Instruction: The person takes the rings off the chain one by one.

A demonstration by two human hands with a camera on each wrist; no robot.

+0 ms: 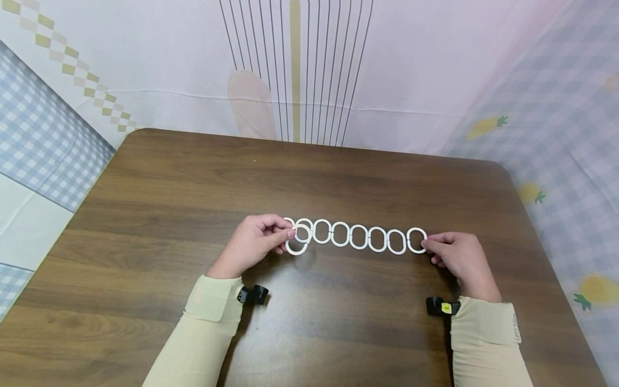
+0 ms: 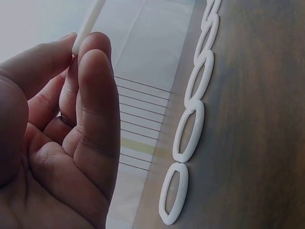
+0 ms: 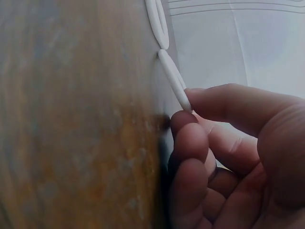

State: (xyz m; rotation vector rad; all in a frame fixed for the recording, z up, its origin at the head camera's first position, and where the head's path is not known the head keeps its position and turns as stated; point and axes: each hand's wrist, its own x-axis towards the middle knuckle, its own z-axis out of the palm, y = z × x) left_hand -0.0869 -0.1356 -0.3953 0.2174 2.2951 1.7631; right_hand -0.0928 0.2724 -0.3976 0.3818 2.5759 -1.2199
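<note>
White oval rings, which look like plastic shower curtain rings, lie side by side in a row (image 1: 350,236) across the wooden table. My left hand (image 1: 253,242) pinches one ring (image 1: 296,253) between thumb and fingertips at the row's left end. In the left wrist view this held ring (image 2: 88,26) is raised above the tabletop, part of it outside the frame. At the right end, my right hand (image 1: 461,258) pinches the last ring (image 3: 172,78) by its outer side. That ring stands slightly apart from its neighbour (image 1: 397,253) in the head view. My left fingers partly hide the leftmost ring.
The brown wooden table (image 1: 193,172) has rounded far corners. Behind it hangs a pale patterned cloth (image 1: 411,64), with checked cloth at both sides. A black wrist camera (image 1: 253,294) sits at my left cuff, another (image 1: 440,306) at my right.
</note>
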